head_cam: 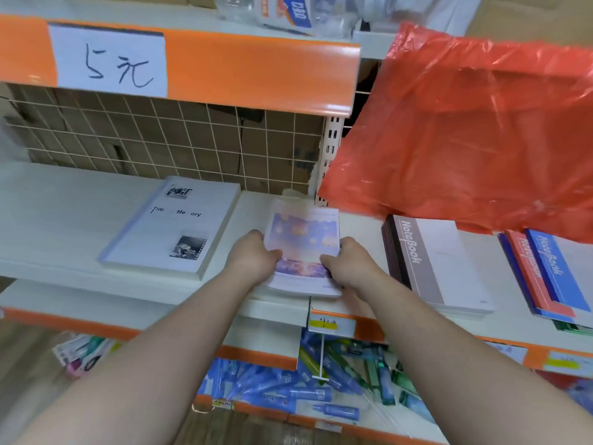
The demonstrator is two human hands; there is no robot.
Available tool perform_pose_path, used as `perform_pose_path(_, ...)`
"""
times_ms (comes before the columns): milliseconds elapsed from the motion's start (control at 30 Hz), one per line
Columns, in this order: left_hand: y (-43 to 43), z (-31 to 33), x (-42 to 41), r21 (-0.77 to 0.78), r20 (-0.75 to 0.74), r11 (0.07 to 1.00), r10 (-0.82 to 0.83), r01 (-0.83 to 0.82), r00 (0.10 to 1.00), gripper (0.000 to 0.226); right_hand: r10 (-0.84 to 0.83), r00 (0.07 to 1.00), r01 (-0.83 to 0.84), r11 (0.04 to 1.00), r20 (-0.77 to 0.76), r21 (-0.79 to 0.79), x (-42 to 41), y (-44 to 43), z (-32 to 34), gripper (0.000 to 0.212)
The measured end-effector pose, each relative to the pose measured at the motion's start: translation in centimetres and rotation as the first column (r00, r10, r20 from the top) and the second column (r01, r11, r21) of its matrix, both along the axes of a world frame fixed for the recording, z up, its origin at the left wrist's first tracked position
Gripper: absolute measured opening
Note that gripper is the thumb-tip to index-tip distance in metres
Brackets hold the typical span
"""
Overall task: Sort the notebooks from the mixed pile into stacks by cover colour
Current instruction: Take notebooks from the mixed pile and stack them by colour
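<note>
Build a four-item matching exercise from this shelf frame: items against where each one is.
1. white notebook stack
2. pastel notebook
3. grey notebook stack
4. red bag

A. held between left hand and right hand
B. left part of the shelf
C. draped above, upper right
D. lying right of the hands

Pairs: 1-B, 2-A, 3-D, 4-C.

Both bare forearms reach up from the lower corners of the frame and converge near its centre. The left hand (253, 256) and right hand (351, 264) each grip a lower side of the pastel notebook (303, 236), thumbs on its cover
</note>
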State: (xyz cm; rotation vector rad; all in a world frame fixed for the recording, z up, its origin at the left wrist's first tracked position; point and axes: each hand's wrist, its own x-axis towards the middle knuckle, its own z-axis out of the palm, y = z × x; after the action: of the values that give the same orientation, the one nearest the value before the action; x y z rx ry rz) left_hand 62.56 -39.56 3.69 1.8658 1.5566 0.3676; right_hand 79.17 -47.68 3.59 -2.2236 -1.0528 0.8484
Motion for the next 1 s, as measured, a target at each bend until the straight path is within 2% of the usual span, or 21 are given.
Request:
perform_pose_path(200,1.6,-1.2,0.1,0.031,-0.118,0.997,-0.07,0.074,0.991,0.036,0.011,0.995,-0.004,0.998,0.098,-0.069,0.1,1.5,-0.6,0.039)
perform_pose_path(433,3.6,-1.9,0.2,0.09,-0.148,0.991,-0.09,0.104,0.985,0.042,0.035,0.973,-0.015,0.996,0.229,-0.087,-0.4,3.4,-1.1,0.04)
perform_pose_path(1000,3.8,-3.5,-0.1,0.026,-0.232,0.981,-0.183,0.194,0.955,0.05,0.036,0.963,0.006,0.988,0.266,-0.153,-0.9,3.0,-2.2,0.041)
